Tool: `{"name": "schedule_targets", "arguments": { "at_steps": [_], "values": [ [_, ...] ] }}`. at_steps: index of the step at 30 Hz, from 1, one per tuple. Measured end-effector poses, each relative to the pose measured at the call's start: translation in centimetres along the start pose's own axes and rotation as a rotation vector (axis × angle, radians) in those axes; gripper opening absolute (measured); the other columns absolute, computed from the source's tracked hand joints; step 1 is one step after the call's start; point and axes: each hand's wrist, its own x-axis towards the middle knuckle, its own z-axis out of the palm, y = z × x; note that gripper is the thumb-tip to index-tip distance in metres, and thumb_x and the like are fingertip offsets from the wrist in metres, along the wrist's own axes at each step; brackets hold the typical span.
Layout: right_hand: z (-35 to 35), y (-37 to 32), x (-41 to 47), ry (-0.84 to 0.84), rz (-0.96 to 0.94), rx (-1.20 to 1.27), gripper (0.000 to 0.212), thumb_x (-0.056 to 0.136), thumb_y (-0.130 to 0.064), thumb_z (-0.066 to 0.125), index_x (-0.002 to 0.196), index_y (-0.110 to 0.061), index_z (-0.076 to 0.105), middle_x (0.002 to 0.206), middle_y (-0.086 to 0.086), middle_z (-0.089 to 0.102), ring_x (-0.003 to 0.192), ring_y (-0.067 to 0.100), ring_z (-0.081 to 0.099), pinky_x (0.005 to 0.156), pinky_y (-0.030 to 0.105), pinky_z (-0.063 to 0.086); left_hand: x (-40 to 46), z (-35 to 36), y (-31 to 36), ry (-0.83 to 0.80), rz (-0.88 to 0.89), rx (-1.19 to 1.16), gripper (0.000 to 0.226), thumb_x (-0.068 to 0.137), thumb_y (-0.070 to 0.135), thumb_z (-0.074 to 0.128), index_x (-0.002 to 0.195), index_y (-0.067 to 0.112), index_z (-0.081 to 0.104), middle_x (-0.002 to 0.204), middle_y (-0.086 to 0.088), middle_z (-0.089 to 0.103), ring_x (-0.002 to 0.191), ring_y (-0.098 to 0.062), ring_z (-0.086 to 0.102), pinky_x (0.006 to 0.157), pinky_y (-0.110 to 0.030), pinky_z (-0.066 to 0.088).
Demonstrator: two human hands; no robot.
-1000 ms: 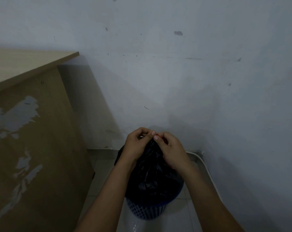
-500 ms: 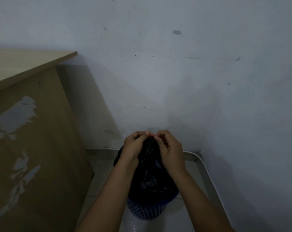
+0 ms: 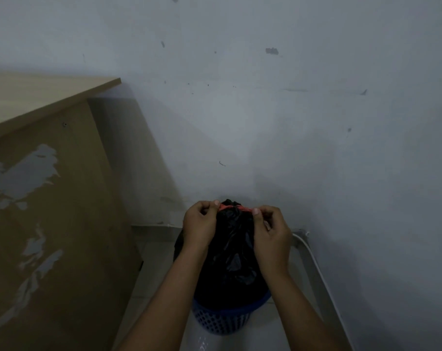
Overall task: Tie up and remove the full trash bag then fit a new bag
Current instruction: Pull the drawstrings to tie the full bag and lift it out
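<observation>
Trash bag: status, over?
Left hand and right hand each pinch an end of the red tie at the neck. Black trash bag sits in blue bin. No obstruction.

Both bare forearms extend forward from the bottom of the view, converging slightly. Left hand: fingers curled, thumb and forefinger pinching one end of a red tie. Right hand: fingers curled, pinching the other end. The hands are level and apart.
</observation>
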Motion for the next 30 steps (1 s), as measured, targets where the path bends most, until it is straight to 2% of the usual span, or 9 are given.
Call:
{"name": "schedule_targets", "arguments": {
  "at_steps": [3,6,10,13,16,18,21,25,30],
  "values": [
    [-0.3,-0.1,0.1,-0.103,0.042,0.059,0.024,0.098,-0.053,0.073,0.116,-0.039,0.067,0.117,-0.015,0.072,0.108,0.005,0.07,0.09,0.039,0.061,-0.1,-0.4,1.2,-0.12,0.048,0.011,0.02,0.1,0.037,0.068,0.086,0.023,0.071,0.091,0.007,0.075,0.084,-0.009,0.07,0.07,-0.018,0.05],
    [0.0,0.4,-0.2,-0.371,0.211,-0.021,0.1,0.066,-0.077,0.088,0.151,-0.056,0.039,0.152,-0.022,0.049,0.133,0.002,0.056,0.104,0.032,0.054,-0.1,-1.1,2.3,-0.198,0.06,0.015,0.02,0.1,0.037,0.068,0.089,0.021,0.072,0.099,0.009,0.074,0.089,-0.004,0.071,0.075,-0.018,0.053],
    [1.2,2.0,-0.2,-0.506,0.298,-0.002,0.135,0.05,-0.071,0.1,0.16,-0.056,0.024,0.15,-0.029,0.052,0.133,-0.005,0.057,0.11,0.029,0.052,-0.6,-1.6,3.1,-0.367,0.039,-0.061,0.019,0.099,0.032,0.071,0.091,0.015,0.075,0.091,0.001,0.078,0.087,-0.011,0.074,0.072,-0.02,0.055],
    [2.2,2.4,0.4,-0.457,0.321,0.145,0.121,0.051,-0.063,0.103,0.155,-0.043,0.044,0.137,-0.023,0.069,0.124,0.0,0.067,0.103,0.03,0.058,-0.7,-1.8,3.5,-0.426,0.111,-0.019,0.017,0.099,0.03,0.072,0.09,0.016,0.075,0.092,-0.005,0.076,0.088,-0.015,0.074,0.077,-0.026,0.055],
    [2.9,1.5,1.2,-0.39,0.243,0.165,0.064,0.059,-0.059,0.101,0.114,-0.04,0.075,0.111,-0.003,0.08,0.101,0.014,0.078,0.081,0.032,0.062,-0.3,-2.0,3.6,-0.351,0.21,0.132,0.016,0.095,0.036,0.075,0.085,0.024,0.075,0.11,-0.017,0.065,0.101,-0.025,0.069,0.086,-0.034,0.055],
    [3.0,1.1,1.7,-0.268,0.224,0.179,0.043,0.065,-0.049,0.101,0.096,-0.038,0.073,0.106,0.011,0.075,0.093,0.021,0.078,0.074,0.032,0.062,-0.2,-2.5,3.5,-0.235,0.255,0.309,0.022,0.085,0.062,0.074,0.088,0.04,0.073,0.118,0.0,0.053,0.118,-0.02,0.058,0.103,-0.035,0.048],
    [2.7,0.3,2.5,-0.152,0.309,0.359,0.035,0.075,-0.025,0.091,0.109,-0.031,0.081,0.114,0.008,0.079,0.105,0.022,0.077,0.079,0.023,0.061,0.0,-4.4,3.0,-0.283,0.245,0.383,0.048,0.078,0.084,0.06,0.112,0.051,0.065,0.133,0.014,0.048,0.132,-0.011,0.047,0.115,-0.036,0.038],
    [2.7,-1.2,3.5,-0.197,0.401,0.543,0.015,0.085,-0.021,0.074,0.093,-0.022,0.086,0.11,0.014,0.082,0.1,0.033,0.079,0.088,0.041,0.065,-0.7,-5.1,0.5,-0.606,0.226,0.341,0.03,0.099,0.052,0.064,0.128,0.043,0.063,0.133,0.022,0.063,0.122,0.01,0.058,0.114,-0.03,0.045],
    [4.1,-1.6,3.0,-0.144,0.46,0.46,0.028,0.082,-0.028,0.076,0.072,-0.003,0.066,0.068,0.014,0.071,0.062,0.031,0.069,0.067,0.036,0.056,-2.8,-2.2,-1.8,-0.64,0.225,0.318,0.039,0.104,0.033,0.061,0.141,0.046,0.057,0.143,0.015,0.061,0.135,-0.014,0.056,0.114,-0.038,0.045]
  ]
}}
